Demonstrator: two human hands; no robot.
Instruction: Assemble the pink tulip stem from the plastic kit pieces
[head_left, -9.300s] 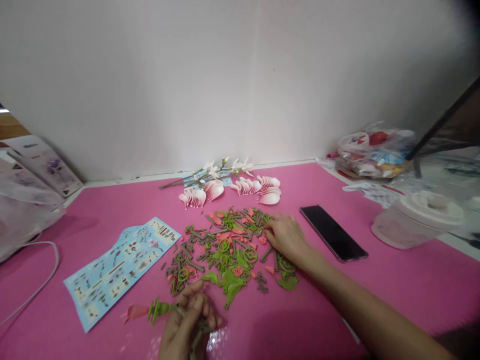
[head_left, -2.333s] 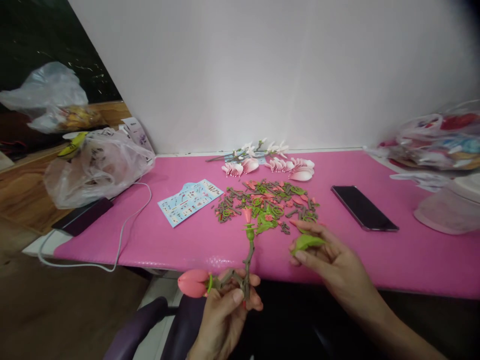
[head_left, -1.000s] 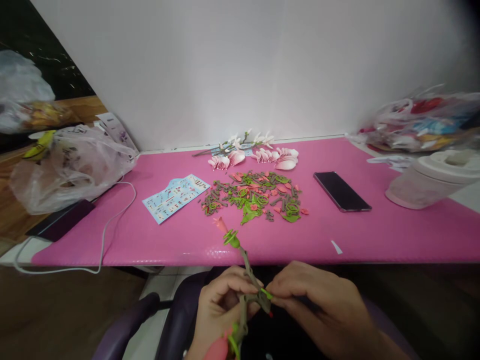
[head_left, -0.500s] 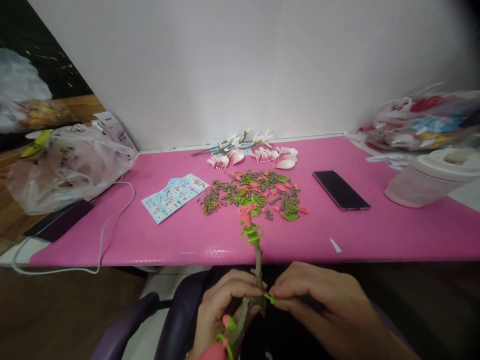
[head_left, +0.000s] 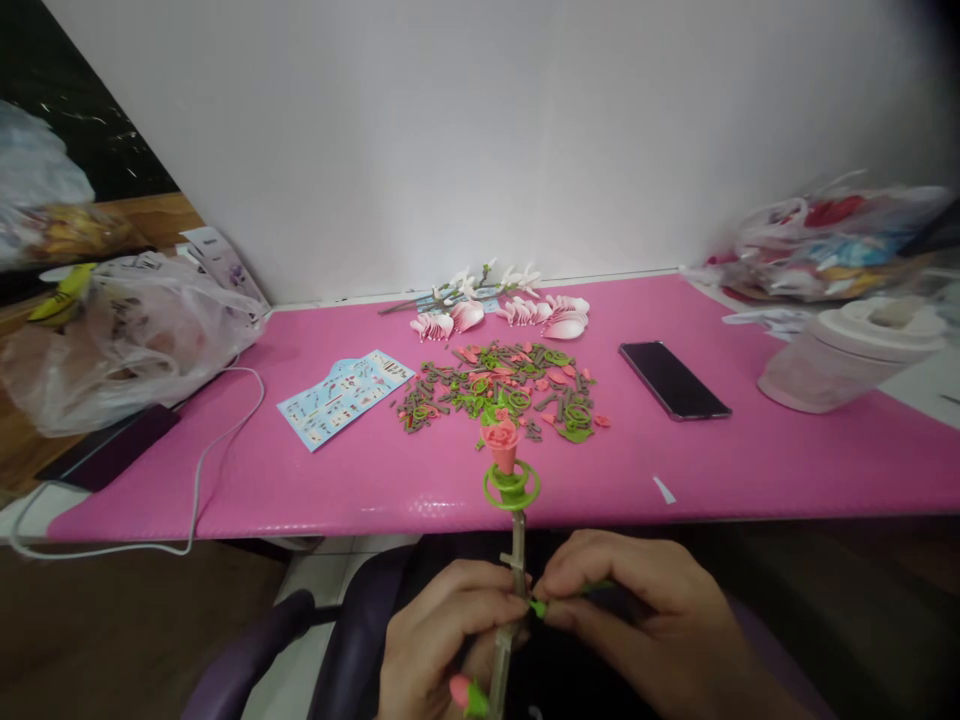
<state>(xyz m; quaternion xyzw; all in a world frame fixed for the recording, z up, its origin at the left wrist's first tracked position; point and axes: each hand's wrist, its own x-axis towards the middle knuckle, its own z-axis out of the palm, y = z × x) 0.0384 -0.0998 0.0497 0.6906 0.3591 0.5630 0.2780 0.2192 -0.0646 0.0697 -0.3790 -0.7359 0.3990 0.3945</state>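
My left hand (head_left: pixel 454 625) is closed around the brown stem of a toy flower (head_left: pixel 517 540), just below its middle. The stem stands nearly upright, topped by a coral rose head over green rings. Low on the stem, a pink bud with green (head_left: pixel 471 693) sticks out to the left. My right hand (head_left: pixel 637 605) pinches a small green piece (head_left: pixel 538 607) between thumb and forefinger, close against the stem's right side. Whether the piece is joined to the stem I cannot tell. More green shows behind the right fingers.
Loose brown, green and coral pieces (head_left: pixel 487 385) lie on the pink mat (head_left: pixel 247 480). Around them are an instruction sheet (head_left: pixel 345 397), white and pink flowers (head_left: pixel 480 290), a phone (head_left: pixel 673 380), a lidded cup (head_left: pixel 832 360), a plastic bag (head_left: pixel 150 330) and a cable (head_left: pixel 199 480).
The flower has turned more upright, its rose head now tipped toward me. The green piece stays pinched in my right hand at the stem. The view has shifted slightly.
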